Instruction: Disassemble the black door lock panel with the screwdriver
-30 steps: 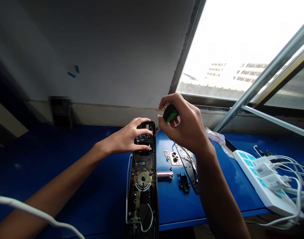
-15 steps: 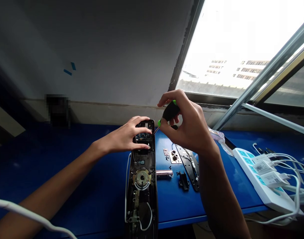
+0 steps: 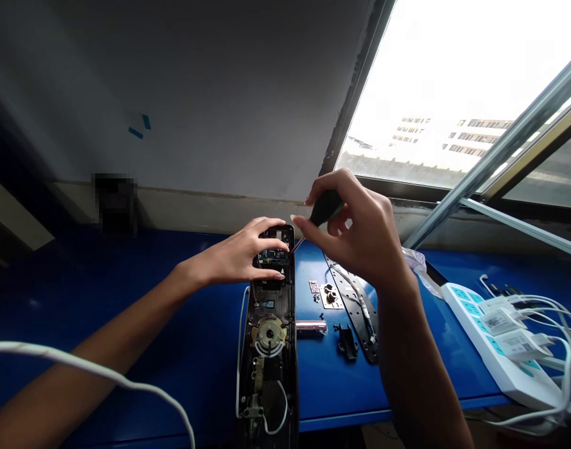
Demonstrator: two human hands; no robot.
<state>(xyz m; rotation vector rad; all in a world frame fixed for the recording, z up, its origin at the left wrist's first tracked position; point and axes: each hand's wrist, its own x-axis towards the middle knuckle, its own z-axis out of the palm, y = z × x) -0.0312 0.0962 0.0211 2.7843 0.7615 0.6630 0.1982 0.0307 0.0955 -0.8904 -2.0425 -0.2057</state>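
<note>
A long black device housing [image 3: 289, 312] lies opened lengthwise in front of me, showing a round speaker-like part [image 3: 269, 334], a white wire and a circuit board [image 3: 269, 256] at its far end. My left hand [image 3: 248, 251] rests across that far end, fingers and thumb spread apart over the board. In my right hand [image 3: 360, 227] is a screwdriver [image 3: 326, 207] with a dark handle, held tilted between thumb and fingers. The screwdriver's thin shaft slants down to the housing's right inner edge, near my left fingertips. Its exact contact point is too small to make out.
Right of the housing lie a pinkish cylinder [image 3: 312, 328], a black bracket [image 3: 348, 343], a square metal plate [image 3: 331, 296], small screws and a long black panel [image 3: 348, 287]. Farther right is a white power strip [image 3: 486, 343] with plugged chargers. A white cable [image 3: 103, 373] crosses the lower left.
The view has shifted slightly. The fingers of my right hand have moved on the screwdriver handle, its green parts no longer showing and the thumb now extended. My left hand stays on the housing.
</note>
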